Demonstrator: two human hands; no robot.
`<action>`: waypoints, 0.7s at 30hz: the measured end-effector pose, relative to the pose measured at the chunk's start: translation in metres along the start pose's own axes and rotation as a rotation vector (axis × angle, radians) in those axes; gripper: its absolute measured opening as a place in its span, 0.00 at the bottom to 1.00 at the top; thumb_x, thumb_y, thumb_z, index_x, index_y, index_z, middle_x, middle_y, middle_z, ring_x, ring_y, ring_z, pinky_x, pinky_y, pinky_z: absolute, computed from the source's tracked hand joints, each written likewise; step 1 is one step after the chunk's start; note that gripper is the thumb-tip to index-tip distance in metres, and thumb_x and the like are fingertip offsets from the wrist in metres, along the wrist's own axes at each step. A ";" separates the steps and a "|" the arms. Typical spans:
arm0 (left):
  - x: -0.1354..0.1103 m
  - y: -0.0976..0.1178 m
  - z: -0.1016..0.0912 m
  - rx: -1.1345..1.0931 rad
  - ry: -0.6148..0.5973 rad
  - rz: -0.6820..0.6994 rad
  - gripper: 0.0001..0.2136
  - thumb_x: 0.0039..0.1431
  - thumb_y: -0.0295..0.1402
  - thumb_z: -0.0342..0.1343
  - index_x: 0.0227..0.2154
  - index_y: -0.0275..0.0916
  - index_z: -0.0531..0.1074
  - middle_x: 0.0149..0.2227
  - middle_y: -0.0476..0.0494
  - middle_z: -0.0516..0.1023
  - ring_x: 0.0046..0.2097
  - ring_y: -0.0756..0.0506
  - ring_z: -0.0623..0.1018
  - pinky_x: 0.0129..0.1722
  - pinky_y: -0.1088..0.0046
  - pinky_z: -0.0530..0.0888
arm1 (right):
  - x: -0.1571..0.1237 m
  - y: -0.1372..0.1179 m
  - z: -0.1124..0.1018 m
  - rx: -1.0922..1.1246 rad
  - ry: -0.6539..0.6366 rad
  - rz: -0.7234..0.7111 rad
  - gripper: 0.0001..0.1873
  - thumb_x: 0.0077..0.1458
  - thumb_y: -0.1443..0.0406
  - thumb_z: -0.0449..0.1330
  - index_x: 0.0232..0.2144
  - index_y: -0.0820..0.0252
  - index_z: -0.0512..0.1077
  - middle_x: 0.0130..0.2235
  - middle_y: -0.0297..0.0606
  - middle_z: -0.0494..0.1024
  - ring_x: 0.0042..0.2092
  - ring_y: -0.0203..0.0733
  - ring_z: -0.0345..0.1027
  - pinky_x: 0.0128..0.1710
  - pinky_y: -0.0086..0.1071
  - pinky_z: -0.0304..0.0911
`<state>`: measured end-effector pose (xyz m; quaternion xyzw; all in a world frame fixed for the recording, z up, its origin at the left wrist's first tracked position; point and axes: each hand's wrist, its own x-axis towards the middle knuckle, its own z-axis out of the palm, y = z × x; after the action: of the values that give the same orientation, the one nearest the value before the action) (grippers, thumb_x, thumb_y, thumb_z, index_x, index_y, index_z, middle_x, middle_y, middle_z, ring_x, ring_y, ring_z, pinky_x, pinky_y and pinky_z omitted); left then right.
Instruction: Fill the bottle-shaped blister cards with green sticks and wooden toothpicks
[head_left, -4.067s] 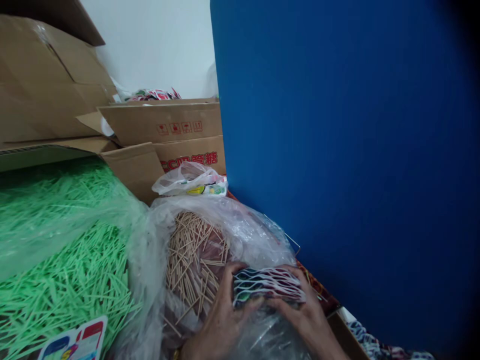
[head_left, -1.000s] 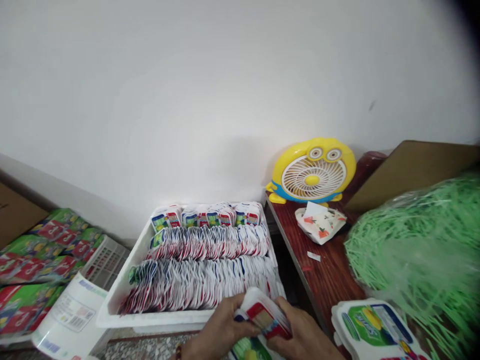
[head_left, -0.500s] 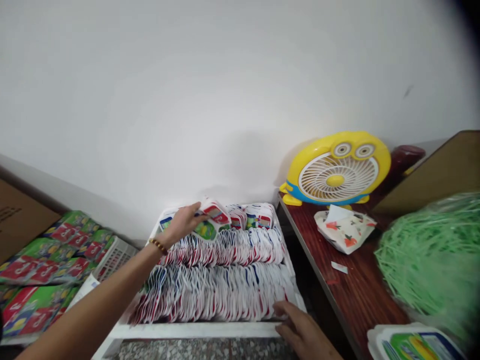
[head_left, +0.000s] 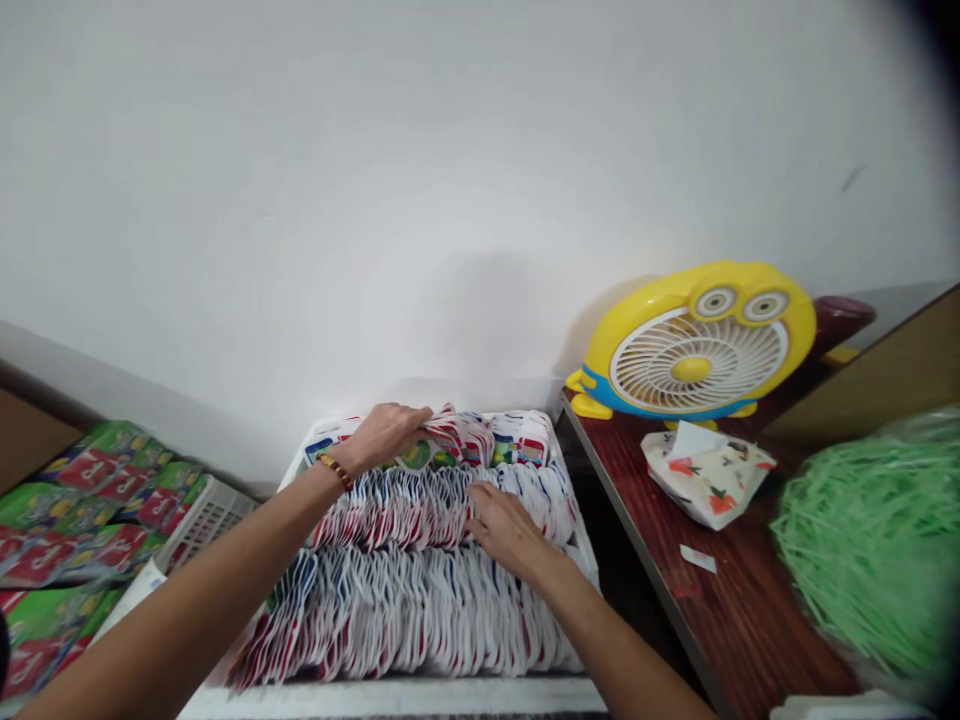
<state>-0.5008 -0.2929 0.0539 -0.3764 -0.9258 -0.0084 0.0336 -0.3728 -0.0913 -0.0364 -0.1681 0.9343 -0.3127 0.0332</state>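
Observation:
Rows of white-edged printed cards (head_left: 420, 610) stand on edge, packed tightly in a white box (head_left: 390, 697). My left hand (head_left: 388, 437), with a beaded bracelet on its wrist, reaches to the back row. Its fingers are closed on some red, green and white printed cards (head_left: 442, 432), partly covered by the hand. My right hand (head_left: 501, 525) rests over the middle row, its bent fingers apart and touching the card edges, nothing held in them.
Left of the box lie green and red packages (head_left: 90, 500) beside a white plastic basket (head_left: 206, 520). On the brown table (head_left: 750, 610) at right are a yellow fan (head_left: 694, 345), a tissue pack (head_left: 705, 470) and a bag of green shredded filler (head_left: 870, 540). A wall rises behind.
My right hand has moved up and left from the box's front right corner to the middle row. My left hand has lowered its cards into the back row. The view has shifted slightly.

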 end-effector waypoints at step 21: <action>-0.005 -0.063 -0.016 -1.168 -0.159 -0.435 0.19 0.51 0.43 0.61 0.42 0.36 0.73 0.34 0.42 0.83 0.32 0.42 0.82 0.32 0.66 0.79 | 0.035 0.025 0.058 -0.194 -0.058 0.036 0.33 0.54 0.62 0.56 0.61 0.63 0.56 0.66 0.44 0.53 0.64 0.54 0.46 0.61 0.49 0.45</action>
<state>-0.5401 -0.3423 0.0697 -0.1349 -0.8234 -0.4916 -0.2491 -0.4040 -0.1175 -0.0967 -0.1626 0.9617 -0.2149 0.0496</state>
